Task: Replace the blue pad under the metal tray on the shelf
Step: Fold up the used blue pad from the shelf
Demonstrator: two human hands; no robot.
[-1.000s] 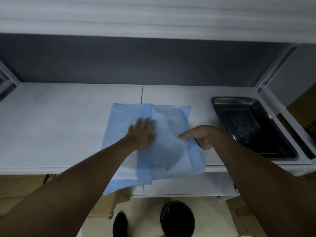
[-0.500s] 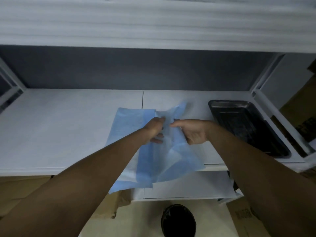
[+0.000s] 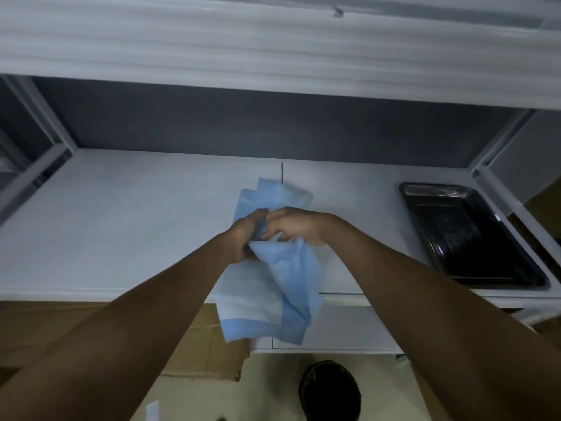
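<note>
Partway, by appearance: shallow dark metal tray [image 3: 473, 235] sits bare on the white shelf [image 3: 121, 226], off the crumpled blue-and-white disposable pad [image 3: 279, 287] well to its left, bunched in left hand [image 3: 246, 235] and right hand [image 3: 296, 226]; pad under the tray outstanding

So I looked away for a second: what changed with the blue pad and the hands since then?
The left hand, earlier flat on the thin blue pad, now grips it; with the right hand it bunches the pad together. The dark metal tray stayed on the white shelf.
</note>
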